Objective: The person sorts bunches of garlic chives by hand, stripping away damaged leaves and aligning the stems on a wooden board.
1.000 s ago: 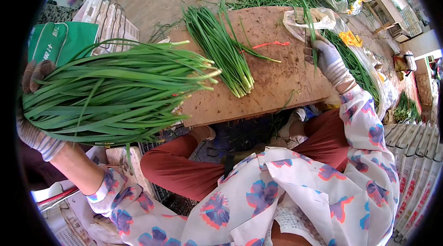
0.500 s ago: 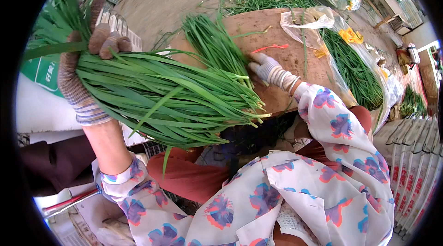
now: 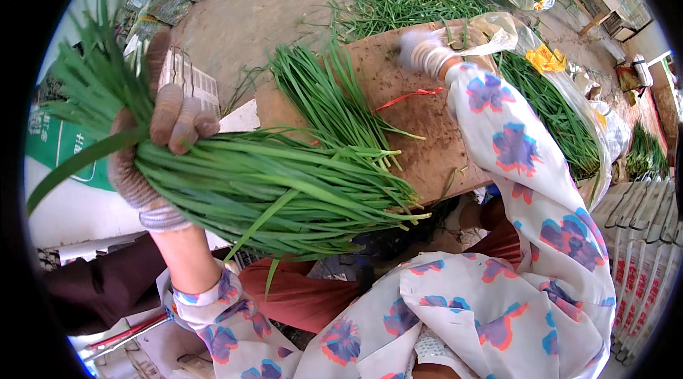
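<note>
One bundle (in left hand) hides near-left corner of board.

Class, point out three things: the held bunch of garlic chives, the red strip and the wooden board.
Held bunch of garlic chives (image 3: 277,190): head view, mid-leaves.
Red strip (image 3: 418,92): head view, right half.
Wooden board (image 3: 432,141): head view, bare part of its top.

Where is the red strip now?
In the head view, the red strip lies right of centre on the brown board, between the smaller green bunch and the right sleeve.
</note>
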`<action>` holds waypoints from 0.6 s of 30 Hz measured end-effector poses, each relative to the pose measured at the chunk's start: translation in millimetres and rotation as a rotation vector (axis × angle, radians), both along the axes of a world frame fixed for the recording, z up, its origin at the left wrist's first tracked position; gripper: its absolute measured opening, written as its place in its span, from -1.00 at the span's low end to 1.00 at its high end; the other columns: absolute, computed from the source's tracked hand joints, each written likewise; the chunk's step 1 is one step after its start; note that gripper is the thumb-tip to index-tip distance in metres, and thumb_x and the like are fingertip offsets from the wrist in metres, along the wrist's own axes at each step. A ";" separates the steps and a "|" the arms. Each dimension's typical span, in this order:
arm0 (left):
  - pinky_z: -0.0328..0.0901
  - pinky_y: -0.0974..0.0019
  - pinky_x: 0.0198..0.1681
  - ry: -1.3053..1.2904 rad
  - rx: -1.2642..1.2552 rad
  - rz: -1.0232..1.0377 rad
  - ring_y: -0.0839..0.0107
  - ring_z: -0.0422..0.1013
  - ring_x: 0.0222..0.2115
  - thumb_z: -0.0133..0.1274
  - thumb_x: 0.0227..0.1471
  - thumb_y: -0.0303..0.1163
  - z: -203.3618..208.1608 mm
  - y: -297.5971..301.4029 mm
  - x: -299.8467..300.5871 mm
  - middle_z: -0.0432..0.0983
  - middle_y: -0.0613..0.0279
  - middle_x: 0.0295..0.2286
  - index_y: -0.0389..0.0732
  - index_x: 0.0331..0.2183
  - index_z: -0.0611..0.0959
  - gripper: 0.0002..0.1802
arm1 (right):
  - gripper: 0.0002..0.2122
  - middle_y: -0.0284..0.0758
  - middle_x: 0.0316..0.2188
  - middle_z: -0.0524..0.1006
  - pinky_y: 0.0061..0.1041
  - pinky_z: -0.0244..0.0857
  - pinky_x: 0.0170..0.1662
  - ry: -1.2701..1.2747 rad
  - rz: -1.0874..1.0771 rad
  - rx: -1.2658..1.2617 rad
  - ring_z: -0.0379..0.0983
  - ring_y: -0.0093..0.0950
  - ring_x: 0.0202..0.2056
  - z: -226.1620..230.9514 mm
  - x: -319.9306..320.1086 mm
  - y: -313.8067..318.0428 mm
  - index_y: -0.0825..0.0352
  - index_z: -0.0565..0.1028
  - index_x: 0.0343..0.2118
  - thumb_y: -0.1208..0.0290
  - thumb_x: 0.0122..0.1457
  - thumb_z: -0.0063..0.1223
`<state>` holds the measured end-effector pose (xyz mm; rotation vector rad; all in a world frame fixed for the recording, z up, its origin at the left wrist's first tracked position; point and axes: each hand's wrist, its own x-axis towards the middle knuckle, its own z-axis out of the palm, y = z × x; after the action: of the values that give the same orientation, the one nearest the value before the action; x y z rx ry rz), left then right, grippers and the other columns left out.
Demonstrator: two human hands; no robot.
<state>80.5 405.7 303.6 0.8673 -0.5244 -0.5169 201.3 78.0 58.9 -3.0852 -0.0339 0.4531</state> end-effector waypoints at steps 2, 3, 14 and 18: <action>0.14 0.29 -0.19 -0.021 -0.001 0.003 0.50 0.18 -0.55 -0.11 0.08 -0.25 11.3 -3.5 -0.6 0.18 0.36 -0.58 -0.32 0.18 -0.13 -0.20 | -0.59 -0.10 -0.28 0.52 -0.32 0.35 -0.15 -0.381 -0.401 0.327 0.47 -0.20 -0.18 -5.3 37.6 -71.8 0.30 0.42 -0.09 0.22 -0.01 0.02; 0.14 0.30 -0.20 -0.007 0.005 0.007 0.52 0.18 -0.57 -0.09 0.07 -0.24 4.2 -6.2 4.2 0.18 0.38 -0.61 -0.32 0.18 -0.16 -0.17 | -0.56 -0.08 -0.30 0.52 -0.32 0.36 -0.15 -0.524 -0.554 0.275 0.48 -0.22 -0.22 -10.0 40.9 -96.3 0.31 0.38 -0.05 0.23 0.00 0.02; 0.18 0.38 -0.28 -0.016 0.041 0.132 0.59 0.17 -0.61 0.01 0.02 -0.33 -0.6 -10.3 -8.0 0.19 0.41 -0.62 -0.28 0.19 -0.20 -0.09 | -0.79 -0.27 -0.48 0.50 -0.37 0.34 -0.47 -0.272 -0.466 1.528 0.41 -0.35 -0.51 -25.5 41.3 -14.8 0.29 0.43 -0.29 0.31 0.06 0.01; 0.18 0.39 -0.28 -0.037 -0.112 -0.074 0.60 0.18 -0.61 0.00 0.02 -0.33 3.6 -50.9 9.3 0.19 0.42 -0.62 -0.27 0.19 -0.21 -0.09 | -0.53 -0.13 -0.17 0.50 -0.28 0.32 -0.18 -0.029 -0.560 0.587 0.47 -0.28 -0.30 -30.6 110.9 -218.4 0.35 0.38 -0.06 0.20 -0.02 0.05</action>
<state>89.8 354.8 307.2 0.7538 -0.6155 -0.5342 312.2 -140.4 28.3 -2.3788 0.5692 0.2954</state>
